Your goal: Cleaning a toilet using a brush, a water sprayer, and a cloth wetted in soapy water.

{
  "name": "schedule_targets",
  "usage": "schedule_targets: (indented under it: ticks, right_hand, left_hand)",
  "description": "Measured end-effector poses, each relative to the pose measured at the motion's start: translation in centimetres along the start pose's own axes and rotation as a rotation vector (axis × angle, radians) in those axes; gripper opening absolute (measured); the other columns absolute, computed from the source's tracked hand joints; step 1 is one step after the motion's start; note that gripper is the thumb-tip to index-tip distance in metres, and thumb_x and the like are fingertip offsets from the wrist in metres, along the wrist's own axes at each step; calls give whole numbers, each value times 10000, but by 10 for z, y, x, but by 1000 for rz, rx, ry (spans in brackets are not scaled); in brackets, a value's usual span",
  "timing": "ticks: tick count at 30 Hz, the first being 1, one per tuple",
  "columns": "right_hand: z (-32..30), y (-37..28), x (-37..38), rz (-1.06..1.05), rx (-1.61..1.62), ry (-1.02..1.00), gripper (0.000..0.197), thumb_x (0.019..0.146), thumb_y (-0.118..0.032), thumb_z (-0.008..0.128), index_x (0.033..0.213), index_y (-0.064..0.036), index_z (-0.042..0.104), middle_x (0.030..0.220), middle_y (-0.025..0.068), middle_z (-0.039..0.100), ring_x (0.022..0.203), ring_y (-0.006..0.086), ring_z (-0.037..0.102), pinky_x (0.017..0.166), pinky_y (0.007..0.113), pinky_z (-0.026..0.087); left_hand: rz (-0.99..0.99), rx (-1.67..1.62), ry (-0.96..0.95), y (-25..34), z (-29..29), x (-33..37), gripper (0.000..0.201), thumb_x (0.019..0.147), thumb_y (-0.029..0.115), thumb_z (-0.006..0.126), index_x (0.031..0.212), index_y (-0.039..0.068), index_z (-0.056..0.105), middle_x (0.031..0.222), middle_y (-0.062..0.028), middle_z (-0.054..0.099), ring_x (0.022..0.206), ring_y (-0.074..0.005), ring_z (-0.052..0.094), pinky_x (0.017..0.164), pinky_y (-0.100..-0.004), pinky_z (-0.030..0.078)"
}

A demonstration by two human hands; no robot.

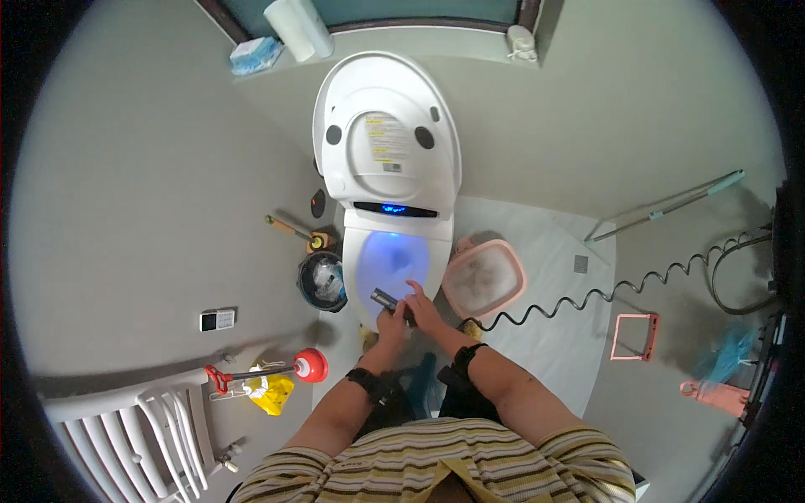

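Observation:
My left hand [391, 325] is closed around a grey handheld sprayer [384, 298], whose head points over the toilet bowl. My right hand [423, 308] is close beside it, fingers apart and one stretched out over the bowl; whether it touches the sprayer's dark handle is hard to make out. A black coiled hose [579, 307] runs from behind my right forearm to the right wall. In front of me is the white toilet [351, 267], its lid [386, 71] and seat raised. Bluish light fills the bowl, and a blue display [392, 209] glows behind it.
Right of the toilet stands a pink basin [520, 267] of foamy water. On the left are a black bin [303, 285] and a wooden-handled brush [289, 227]. A red plunger [310, 365] sits near the radiator [130, 444]. A mop pole [662, 214] leans at right.

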State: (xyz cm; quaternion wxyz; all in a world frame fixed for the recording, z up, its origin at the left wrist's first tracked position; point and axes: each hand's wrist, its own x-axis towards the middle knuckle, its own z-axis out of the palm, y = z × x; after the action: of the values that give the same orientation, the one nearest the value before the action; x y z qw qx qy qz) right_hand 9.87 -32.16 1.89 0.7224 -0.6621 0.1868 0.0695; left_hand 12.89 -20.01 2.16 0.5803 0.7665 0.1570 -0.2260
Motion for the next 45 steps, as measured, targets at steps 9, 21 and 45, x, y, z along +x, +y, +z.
schedule_targets:
  ticks: [9,21,45]
  right_hand:
    - [-63,-79,-46,-282,-480,-71,571,865,-295,607,1356,-69,427,1108,180,599,995,358,593,891,454,473]
    - [-216,-124,-124,-68,-368,338,356,881,-115,600,1232,-80,553,934,81,633,709,189,623,661,332,517]
    - [-323,-173,-168,10,-46,479,261,920,-33,550,1179,-57,571,845,60,641,607,110,588,568,242,500]
  left_hand:
    - [-22,12,111,47,31,-15,431,910,381,617,868,-42,691,687,-73,619,617,-168,568,572,-356,451]
    - [-101,-49,130,31,8,2,331,905,301,629,909,-26,682,772,-79,641,672,-191,586,618,-371,467]
    - [-117,183,281,71,-7,31,398,884,314,641,935,-80,625,842,-153,654,745,-264,614,685,-429,477]
